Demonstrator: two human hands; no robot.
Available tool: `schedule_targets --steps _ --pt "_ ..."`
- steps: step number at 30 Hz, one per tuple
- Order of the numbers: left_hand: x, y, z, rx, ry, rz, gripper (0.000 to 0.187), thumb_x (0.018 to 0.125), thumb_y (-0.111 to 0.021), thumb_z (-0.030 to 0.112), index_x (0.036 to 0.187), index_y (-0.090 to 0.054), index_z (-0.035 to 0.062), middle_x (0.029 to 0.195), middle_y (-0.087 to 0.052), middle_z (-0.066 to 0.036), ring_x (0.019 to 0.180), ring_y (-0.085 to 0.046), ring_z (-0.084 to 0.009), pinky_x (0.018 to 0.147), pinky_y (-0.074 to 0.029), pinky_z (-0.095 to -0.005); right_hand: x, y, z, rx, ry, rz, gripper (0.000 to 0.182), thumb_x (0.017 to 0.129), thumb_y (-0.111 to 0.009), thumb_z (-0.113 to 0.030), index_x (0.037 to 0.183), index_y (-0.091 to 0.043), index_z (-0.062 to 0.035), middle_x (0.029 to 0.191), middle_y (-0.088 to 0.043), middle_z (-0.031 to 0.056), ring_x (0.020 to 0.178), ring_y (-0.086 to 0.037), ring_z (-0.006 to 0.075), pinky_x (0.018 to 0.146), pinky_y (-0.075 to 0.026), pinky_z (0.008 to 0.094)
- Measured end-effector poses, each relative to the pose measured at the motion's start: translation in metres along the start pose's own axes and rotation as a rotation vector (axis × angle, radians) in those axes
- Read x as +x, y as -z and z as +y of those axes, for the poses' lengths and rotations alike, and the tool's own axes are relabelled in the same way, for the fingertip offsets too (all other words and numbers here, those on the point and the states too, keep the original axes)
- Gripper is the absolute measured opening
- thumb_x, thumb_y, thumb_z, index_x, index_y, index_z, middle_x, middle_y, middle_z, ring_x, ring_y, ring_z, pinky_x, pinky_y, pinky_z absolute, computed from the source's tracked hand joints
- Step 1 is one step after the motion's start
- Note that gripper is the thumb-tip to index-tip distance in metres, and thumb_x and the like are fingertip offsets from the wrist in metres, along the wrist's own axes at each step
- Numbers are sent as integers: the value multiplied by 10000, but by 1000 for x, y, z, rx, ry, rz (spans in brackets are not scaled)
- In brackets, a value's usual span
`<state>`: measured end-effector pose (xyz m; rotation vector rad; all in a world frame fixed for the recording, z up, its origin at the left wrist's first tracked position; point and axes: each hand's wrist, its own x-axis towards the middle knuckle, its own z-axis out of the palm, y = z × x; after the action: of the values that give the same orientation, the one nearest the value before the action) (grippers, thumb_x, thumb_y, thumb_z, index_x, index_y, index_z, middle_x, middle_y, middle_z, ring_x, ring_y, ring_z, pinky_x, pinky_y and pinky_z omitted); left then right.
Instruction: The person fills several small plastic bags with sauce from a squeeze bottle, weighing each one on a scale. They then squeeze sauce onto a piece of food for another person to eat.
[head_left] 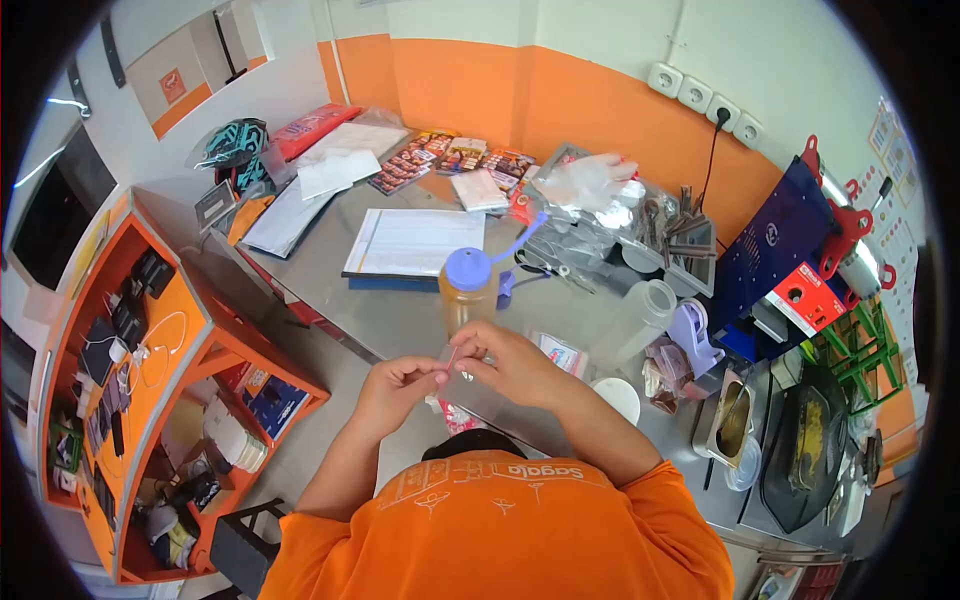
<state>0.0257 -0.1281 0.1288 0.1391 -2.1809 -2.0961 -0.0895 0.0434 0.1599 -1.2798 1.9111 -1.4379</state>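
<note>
**Both hands pinched on a small clear bag at the steel counter**

Just below the middle of the frame, my left hand (pixel 395 385) and my right hand (pixel 515 362) meet over the near edge of the steel counter (pixel 400 320). Both are closed in a pinch on a small clear plastic bag (pixel 462 378), fingertips gripping its top edge while the rest hangs down between them. What the bag holds I cannot tell.

Right above my hands, at the centre of the frame, stands a squeeze bottle (pixel 466 290) of amber liquid with a blue cap and a bent blue spout. Behind it lies a white sheet on a clipboard (pixel 415 243). To the right stand a clear empty bottle (pixel 648 312) and a lilac tape dispenser (pixel 692 338).

Further back, toward the upper middle, printed leaflets (pixel 455 158) lie along the orange and white wall (pixel 560 90), and clear plastic gloves (pixel 585 182) top a pile of tools and wrappers. A row of wall sockets (pixel 705 100) sits at the upper right, one with a black plug in it.

At the left of the frame an orange shelf unit (pixel 150 370) holds phones and cables. At the lower right a dark pan (pixel 805 440) rests on the work surface.
</note>
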Motion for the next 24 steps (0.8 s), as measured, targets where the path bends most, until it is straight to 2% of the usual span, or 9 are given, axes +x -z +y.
schedule_targets --steps 4,6,7,9,10,13,16,18,24 --pt "1 42 -6 -214 121 -30 126 857 -602 77 941 -657 0 846 -651 -47 762 -595 -110 700 -486 -244 36 -26 9 61 42 13 264 832 -611 -78 1063 -498 -20 885 -619 91 827 -594 195 758 -469 331" --pt "-1 63 -1 -302 142 -4 115 852 -608 75 926 -657 3 840 -649 -43 758 -594 -107 699 -486 -244 54 -52 13 -152 274 315 243 782 -652 -113 964 -504 -48 824 -598 64 717 -571 222 723 -417 358" --pt "-2 72 2 -399 172 20 103 847 -615 74 912 -657 6 833 -648 -39 754 -592 -104 697 -487 -244 62 -63 11 -151 288 321 243 782 -652 -113 964 -504 -48 824 -598 64 717 -571 222 723 -417 358" --pt "-2 89 -3 -343 93 82 88 844 -615 70 894 -657 10 828 -645 -37 750 -592 -105 699 -486 -243 75 -84 8 -640 604 808 218 754 -686 -169 855 -518 -73 823 -586 55 730 -562 221 739 -383 360" --pt "-2 96 -4 -300 24 144 74 842 -615 67 876 -656 14 823 -643 -35 745 -591 -105 701 -485 -242 80 -92 5 -638 614 816 218 754 -686 -169 855 -518 -73 823 -586 55 730 -562 221 739 -383 360" --pt "-9 107 -12 -162 -132 163 13 824 -619 22 815 -618 31 773 -601 1 729 -550 -67 681 -450 -209 93 -116 4 -303 461 401 196 764 -675 -154 787 -514 -46 738 -554 92 671 -551 244 638 -410 340" --pt "-16 115 -16 -116 -215 171 80 812 -628 3 785 -567 47 747 -554 35 723 -504 -33 658 -415 -190 99 -136 -5 -105 283 312 167 793 -642 -141 787 -518 -30 699 -550 103 636 -552 264 606 -425 357" --pt "-20 125 -25 121 -124 266 72 826 -627 27 796 -566 51 764 -553 38 712 -493 -28 639 -405 -186 103 -142 -2 -91 274 277 158 811 -617 -144 794 -518 -22 698 -550 118 638 -556 274 598 -432 357" --pt "-22 144 -40 -158 -81 133 55 881 -555 76 862 -529 31 721 -515 32 647 -444 -29 588 -368 -187 120 -147 -2 -83 187 142 142 826 -560 -165 811 -536 -26 688 -557 169 598 -542 311 556 -429 367"
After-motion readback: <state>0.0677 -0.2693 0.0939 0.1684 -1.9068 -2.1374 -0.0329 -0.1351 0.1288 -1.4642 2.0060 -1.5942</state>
